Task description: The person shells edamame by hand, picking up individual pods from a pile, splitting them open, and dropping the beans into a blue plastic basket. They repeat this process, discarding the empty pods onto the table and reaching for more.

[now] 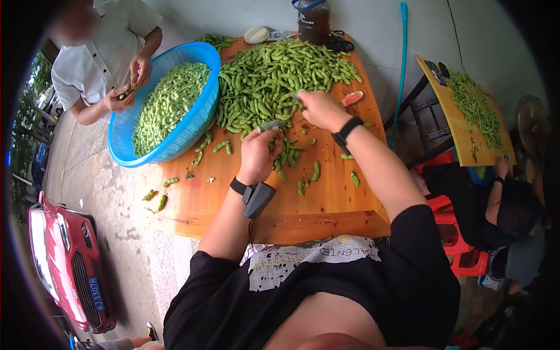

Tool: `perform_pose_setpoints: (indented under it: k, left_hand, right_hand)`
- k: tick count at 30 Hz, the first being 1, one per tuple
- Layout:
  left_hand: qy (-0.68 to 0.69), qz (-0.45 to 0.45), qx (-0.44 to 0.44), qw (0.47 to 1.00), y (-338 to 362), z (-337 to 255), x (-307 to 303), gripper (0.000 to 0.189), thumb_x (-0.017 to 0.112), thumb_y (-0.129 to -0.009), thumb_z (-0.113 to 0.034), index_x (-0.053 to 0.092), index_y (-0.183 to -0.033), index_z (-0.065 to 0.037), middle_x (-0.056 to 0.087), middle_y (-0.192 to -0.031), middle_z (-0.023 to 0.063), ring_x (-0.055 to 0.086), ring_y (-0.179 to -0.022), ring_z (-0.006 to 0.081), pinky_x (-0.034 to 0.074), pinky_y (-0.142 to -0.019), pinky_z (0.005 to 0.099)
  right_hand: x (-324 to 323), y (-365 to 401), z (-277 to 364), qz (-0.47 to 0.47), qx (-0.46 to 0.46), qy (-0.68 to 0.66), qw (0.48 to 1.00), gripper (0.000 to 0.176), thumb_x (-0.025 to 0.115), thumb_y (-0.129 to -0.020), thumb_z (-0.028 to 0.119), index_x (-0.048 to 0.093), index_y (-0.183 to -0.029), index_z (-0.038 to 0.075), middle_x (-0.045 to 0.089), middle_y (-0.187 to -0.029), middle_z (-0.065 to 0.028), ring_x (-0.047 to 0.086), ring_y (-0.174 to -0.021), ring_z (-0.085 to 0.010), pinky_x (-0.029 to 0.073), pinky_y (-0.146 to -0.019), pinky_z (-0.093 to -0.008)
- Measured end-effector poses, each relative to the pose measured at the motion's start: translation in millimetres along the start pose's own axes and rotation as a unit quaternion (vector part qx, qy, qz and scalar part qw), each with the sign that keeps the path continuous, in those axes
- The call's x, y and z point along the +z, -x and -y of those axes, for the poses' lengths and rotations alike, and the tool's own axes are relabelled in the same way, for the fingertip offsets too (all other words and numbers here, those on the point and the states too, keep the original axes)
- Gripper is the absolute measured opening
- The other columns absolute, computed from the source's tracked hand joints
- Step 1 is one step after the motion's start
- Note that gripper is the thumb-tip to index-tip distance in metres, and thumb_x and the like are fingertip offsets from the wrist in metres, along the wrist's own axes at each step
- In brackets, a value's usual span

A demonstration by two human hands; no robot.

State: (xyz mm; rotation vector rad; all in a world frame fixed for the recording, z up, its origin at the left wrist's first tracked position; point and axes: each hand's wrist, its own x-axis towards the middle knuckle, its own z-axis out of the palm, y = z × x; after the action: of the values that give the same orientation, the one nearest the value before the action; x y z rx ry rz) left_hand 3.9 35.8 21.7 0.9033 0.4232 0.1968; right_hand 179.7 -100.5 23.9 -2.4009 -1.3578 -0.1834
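Note:
My left hand [258, 153] is closed at the near edge of the pod heap, with a grey wrap or piece at its upper fingertips. My right hand [321, 109] is closed in a pinch over the right side of the heap, a similar grey bit at its fingertips. I cannot tell what either hand grips. In front of them lies a large heap of green soybean pods [274, 73] on the wooden table [332, 195]. A few loose soybean pods [290, 153] lie beside and below my left hand.
A blue plastic basket [175, 153] with pale green contents stands at the table's left. A person [102, 55] works beside it with both hands. At the back stands a dark jug [314, 26]; a red-and-white item [352, 98] lies right. Another person [490, 204] sits at a second table [449, 116].

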Motion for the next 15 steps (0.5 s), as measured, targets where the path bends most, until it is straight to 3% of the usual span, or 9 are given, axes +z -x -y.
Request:
perform_pose_setpoints:
  k: [1, 2, 3, 4, 5, 7, 8, 11, 15]
  left_hand:
    - [-0.025, 0.009, 0.008, 1.0, -0.3, 0.8, -0.1, 0.009, 0.058, -0.093, -0.009, 0.063, -0.098, -0.005, 0.064, -0.087, 0.0021, 0.055, -0.071, 0.0087, 0.043, -0.057, 0.0222]
    - [-0.054, 0.021, 0.013, 0.998, 1.0, 1.3, 3.3, 0.01, 0.058, -0.095, -0.012, 0.063, -0.1, -0.005, 0.065, -0.089, 0.0017, 0.051, -0.07, 0.0058, 0.041, -0.056, 0.0201]
    - [-0.053, 0.019, 0.011, 0.998, 4.6, 2.6, 7.5, 0.01, 0.058, -0.095, -0.012, 0.063, -0.1, -0.005, 0.065, -0.089, 0.0017, 0.051, -0.07, 0.0058, 0.041, -0.056, 0.0201]
    - [-0.067, 0.047, 0.016, 0.997, 10.1, 1.3, 14.9, 0.012, 0.058, -0.096, -0.014, 0.063, -0.099, -0.004, 0.065, -0.087, 0.0016, 0.049, -0.067, 0.0055, 0.039, -0.054, 0.0201]
    - [-0.081, 0.077, 0.02, 0.994, 13.2, 2.5, 19.1, 0.014, 0.059, -0.097, -0.017, 0.064, -0.098, -0.004, 0.065, -0.085, 0.0016, 0.047, -0.063, 0.0052, 0.038, -0.053, 0.0201]
    - [-0.129, 0.153, -0.001, 0.98, 10.2, 11.9, 10.6, 0.016, 0.058, -0.098, -0.018, 0.065, -0.094, -0.003, 0.064, -0.08, 0.0018, 0.042, -0.057, 0.0048, 0.034, -0.05, 0.0202]
    - [-0.114, 0.157, 0.011, 0.981, 17.6, 12.4, 18.7, 0.017, 0.057, -0.098, -0.017, 0.065, -0.092, -0.003, 0.063, -0.077, 0.0016, 0.041, -0.055, 0.0046, 0.032, -0.049, 0.0201]
    - [-0.079, 0.176, 0.016, 0.981, 23.6, 16.1, 21.0, 0.017, 0.055, -0.098, -0.013, 0.065, -0.091, -0.001, 0.062, -0.074, 0.0017, 0.037, -0.052, 0.0035, 0.028, -0.046, 0.0197]
    - [-0.021, 0.198, -0.008, 0.98, 31.7, 20.4, 21.9, 0.016, 0.055, -0.098, -0.01, 0.065, -0.089, -0.001, 0.062, -0.073, 0.0027, 0.035, -0.049, 0.0033, 0.026, -0.044, 0.0199]
  right_hand:
    - [-2.7, 6.9, 3.3, 0.001, -0.003, 0.0, 1.0, 0.023, 0.058, -0.08, -0.002, 0.059, -0.103, -0.003, 0.066, -0.08, -0.0178, 0.066, -0.072, -0.0311, 0.053, -0.065, -0.0401]
    - [-8.8, 16.6, 10.6, -0.041, 0.042, -0.165, 0.985, 0.021, 0.062, -0.08, 0.0, 0.062, -0.101, -0.002, 0.068, -0.08, -0.0159, 0.067, -0.072, -0.0262, 0.053, -0.064, -0.0367]
    - [-13.8, 27.6, 18.8, -0.081, 0.088, -0.326, 0.938, 0.019, 0.065, -0.079, 0.002, 0.064, -0.099, -0.001, 0.069, -0.081, -0.014, 0.068, -0.072, -0.0213, 0.053, -0.063, -0.0333]
    - [-21.2, 37.8, 28.6, -0.031, 0.147, -0.526, 0.837, 0.024, 0.067, -0.082, -0.001, 0.066, -0.105, -0.001, 0.07, -0.084, -0.0062, 0.065, -0.073, -0.0099, 0.052, -0.064, -0.0248]
    - [-26.6, 49.4, 38.4, -0.031, 0.151, -0.526, 0.836, 0.024, 0.067, -0.082, -0.001, 0.066, -0.105, -0.001, 0.07, -0.084, -0.0062, 0.065, -0.073, -0.0099, 0.052, -0.064, -0.0248]
    - [-35.2, 70.4, 57.2, -0.048, 0.136, -0.64, 0.755, 0.024, 0.063, -0.085, -0.005, 0.066, -0.109, -0.001, 0.069, -0.086, -0.0033, 0.063, -0.073, -0.007, 0.051, -0.063, -0.0229]
    - [-38.5, 77.6, 64.4, -0.046, 0.149, -0.645, 0.748, 0.023, 0.061, -0.087, -0.006, 0.066, -0.109, -0.001, 0.069, -0.09, -0.0047, 0.063, -0.073, -0.0069, 0.051, -0.064, -0.0218]
    - [-35.4, 92.6, 66.9, -0.123, 0.077, -0.532, 0.834, 0.027, 0.062, -0.081, -0.01, 0.067, -0.105, 0.0, 0.067, -0.089, -0.0031, 0.064, -0.078, -0.0101, 0.051, -0.064, -0.022]
    - [-36.4, 98.5, 73.6, -0.174, 0.052, -0.479, 0.859, 0.026, 0.062, -0.078, -0.012, 0.067, -0.101, -0.001, 0.064, -0.089, -0.0049, 0.064, -0.08, -0.0123, 0.053, -0.063, -0.0239]
